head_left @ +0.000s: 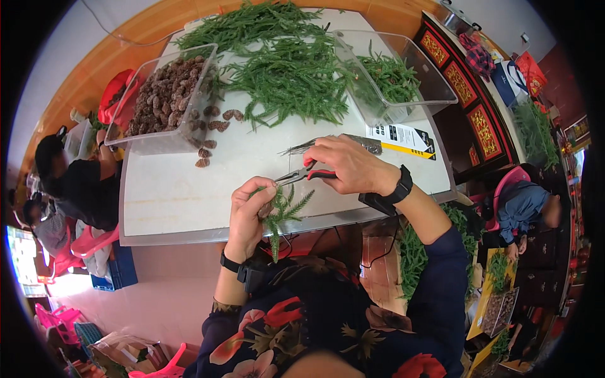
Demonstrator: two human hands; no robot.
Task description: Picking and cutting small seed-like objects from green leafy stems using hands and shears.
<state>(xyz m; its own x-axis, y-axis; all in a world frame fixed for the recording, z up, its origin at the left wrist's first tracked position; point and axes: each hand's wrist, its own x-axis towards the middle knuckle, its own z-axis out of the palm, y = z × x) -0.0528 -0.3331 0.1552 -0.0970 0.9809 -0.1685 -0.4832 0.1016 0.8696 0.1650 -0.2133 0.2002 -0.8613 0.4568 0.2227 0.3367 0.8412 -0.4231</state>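
My left hand (246, 217) pinches a green artificial pine sprig (287, 211) above the table's near edge. Its needled tips hang down past my fingers, and a small brownish thing partly shows in the palm. In my right hand (345, 165) are pliers (295, 177) with red and black handles, their jaws close to my left fingertips. Whether the jaws grip anything is too small to tell. A bundle of thin dark wires (372, 145) lies on the white table (183, 195) behind my right hand.
A clear bin of pine cones (165, 94) stands at the left; several loose cones (218, 125) lie beside it. Green sprigs (287, 79) are heaped at the back. Another clear bin (435, 94) and a printed card (403, 140) are right. People (79, 183) sit on both sides.
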